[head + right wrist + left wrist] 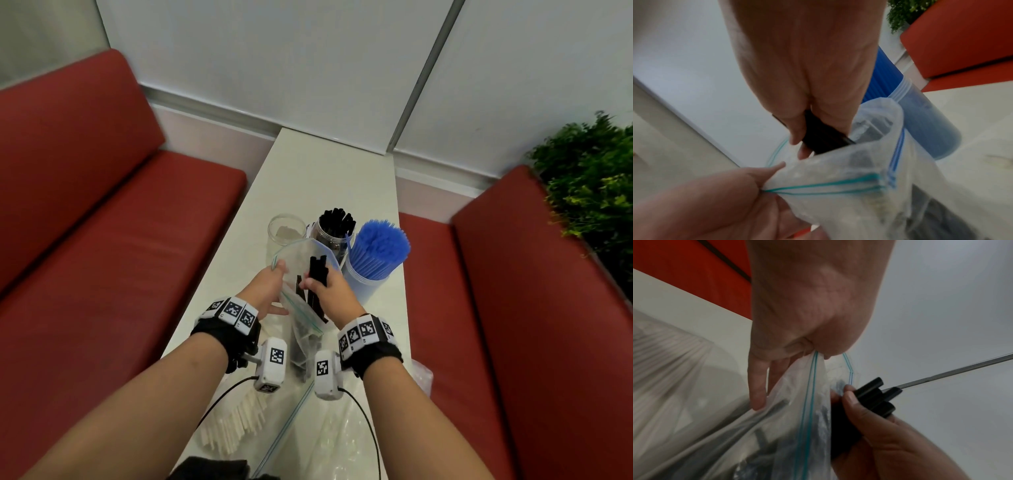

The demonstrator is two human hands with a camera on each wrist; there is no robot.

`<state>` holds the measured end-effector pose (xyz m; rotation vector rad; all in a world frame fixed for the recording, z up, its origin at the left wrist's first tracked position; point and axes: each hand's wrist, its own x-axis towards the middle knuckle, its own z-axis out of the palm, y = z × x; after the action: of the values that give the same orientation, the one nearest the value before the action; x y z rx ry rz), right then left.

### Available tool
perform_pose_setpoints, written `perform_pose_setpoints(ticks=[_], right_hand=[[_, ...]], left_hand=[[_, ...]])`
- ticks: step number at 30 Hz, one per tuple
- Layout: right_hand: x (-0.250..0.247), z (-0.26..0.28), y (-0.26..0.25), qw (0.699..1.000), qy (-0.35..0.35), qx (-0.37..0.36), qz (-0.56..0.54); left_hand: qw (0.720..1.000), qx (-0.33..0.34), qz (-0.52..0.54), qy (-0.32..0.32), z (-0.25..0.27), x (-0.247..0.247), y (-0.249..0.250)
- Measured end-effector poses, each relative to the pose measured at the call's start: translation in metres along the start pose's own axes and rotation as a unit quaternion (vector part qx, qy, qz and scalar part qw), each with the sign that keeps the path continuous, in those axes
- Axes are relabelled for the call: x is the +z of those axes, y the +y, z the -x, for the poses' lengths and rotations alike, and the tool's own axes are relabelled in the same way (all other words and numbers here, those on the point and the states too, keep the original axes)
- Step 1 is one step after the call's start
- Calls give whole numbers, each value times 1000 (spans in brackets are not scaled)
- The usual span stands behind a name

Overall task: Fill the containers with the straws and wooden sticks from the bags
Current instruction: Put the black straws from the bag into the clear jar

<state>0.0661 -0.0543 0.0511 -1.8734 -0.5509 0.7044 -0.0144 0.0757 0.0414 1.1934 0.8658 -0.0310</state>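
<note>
A clear zip bag (301,308) holding black straws stands on the white table (322,178). My left hand (270,291) pinches the bag's rim (813,369) and keeps its mouth wide. My right hand (329,291) grips a bunch of black straws (318,270) that sticks up out of the bag (869,162); the same straws (875,395) show in the left wrist view. Behind stand an empty clear jar (286,233), a jar of black straws (334,226) and a container packed with blue straws (376,253).
White wooden sticks in a clear bag (236,421) lie near the table's front edge, beside more crumpled plastic (342,442). Red benches (102,222) flank the narrow table. A green plant (589,185) is at the right.
</note>
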Motion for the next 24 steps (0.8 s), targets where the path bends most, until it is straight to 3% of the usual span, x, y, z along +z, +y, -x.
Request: perform_pose_setpoints(ticks=[6, 8, 11, 24], right_hand=[[-52, -27, -59, 990, 1, -71, -121], [-75, -46, -87, 980, 30, -119, -157], [-97, -74, -111, 972, 101, -179, -110], [-93, -143, -112, 972, 134, -149, -120]], left_hand=[[999, -17, 23, -20, -5, -3, 2], [999, -21, 24, -19, -7, -4, 4], [999, -19, 18, -19, -11, -4, 5], [1000, -24, 0, -2, -30, -14, 7]])
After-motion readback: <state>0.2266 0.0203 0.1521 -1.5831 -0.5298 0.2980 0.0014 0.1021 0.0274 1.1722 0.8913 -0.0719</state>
